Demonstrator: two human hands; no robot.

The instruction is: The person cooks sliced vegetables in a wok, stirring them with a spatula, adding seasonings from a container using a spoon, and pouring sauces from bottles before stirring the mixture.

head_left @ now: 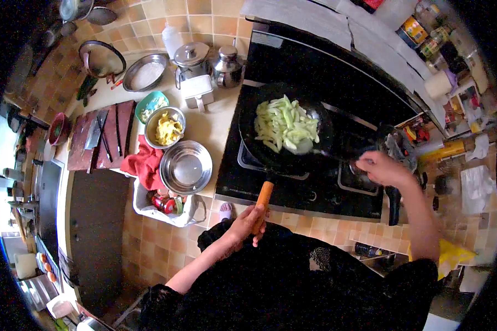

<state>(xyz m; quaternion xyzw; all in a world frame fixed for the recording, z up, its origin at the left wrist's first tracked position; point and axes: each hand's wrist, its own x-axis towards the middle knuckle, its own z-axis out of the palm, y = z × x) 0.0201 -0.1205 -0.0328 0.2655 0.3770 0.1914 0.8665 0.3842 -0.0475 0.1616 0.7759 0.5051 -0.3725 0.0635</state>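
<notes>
The left hand (pixel 248 223) is wrapped round the wooden handle (pixel 263 201); the right hand (pixel 382 167) is curled narrow on the dark handle of a ladle (pixel 301 147). Directly beyond the left hand, and ahead and left of the right, sits the wok (pixel 250 129) on the stove (pixel 328 193), with pale green pieces (pixel 281 118) heaped inside; the ladle's head rests against their near edge. Farther out, left of and beyond the left hand, a steel bowl (pixel 189 167) and a bowl of yellow food (pixel 169 128) stand on the desk (pixel 220 113) by a red cloth (pixel 145 165).

The step looks like stir-frying; the next move seems to call for a firm left grip while the ladle sweeps under the pieces.
</notes>
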